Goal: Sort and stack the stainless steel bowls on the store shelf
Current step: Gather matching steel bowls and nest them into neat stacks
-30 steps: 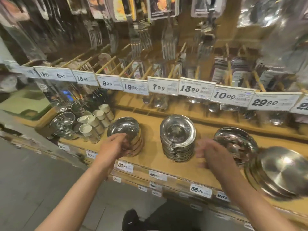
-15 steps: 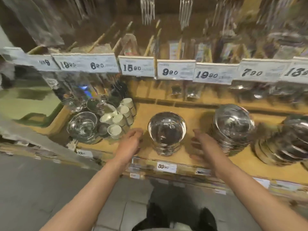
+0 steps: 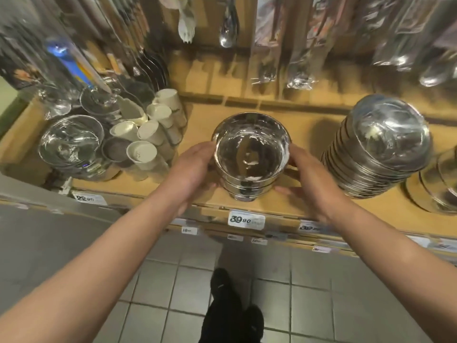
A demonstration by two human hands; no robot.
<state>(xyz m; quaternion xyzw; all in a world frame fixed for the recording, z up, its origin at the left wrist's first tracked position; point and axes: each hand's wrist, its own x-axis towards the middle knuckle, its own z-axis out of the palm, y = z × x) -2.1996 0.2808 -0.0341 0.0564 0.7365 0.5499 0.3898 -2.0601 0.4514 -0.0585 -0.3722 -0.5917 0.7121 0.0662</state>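
Note:
A short stack of deep stainless steel bowls (image 3: 249, 157) stands near the front of the wooden shelf (image 3: 202, 122). My left hand (image 3: 191, 173) holds its left side and my right hand (image 3: 312, 179) holds its right side, fingers wrapped round the walls. To the right rises a taller stack of shallower steel bowls (image 3: 378, 147). A third stack of steel bowls (image 3: 442, 186) shows at the right edge, partly cut off.
Left of the bowls stand several cream cups (image 3: 148, 134) and glass bowls (image 3: 70, 142). Packaged cutlery (image 3: 228, 23) hangs above the shelf's back. Price tags (image 3: 246, 220) line the shelf's front edge. Below are grey floor tiles and black shoes (image 3: 232, 310).
The camera has swung left and moved closer to the deep bowls. Both hands, apart from the stack before, have closed in and now hold it from either side.

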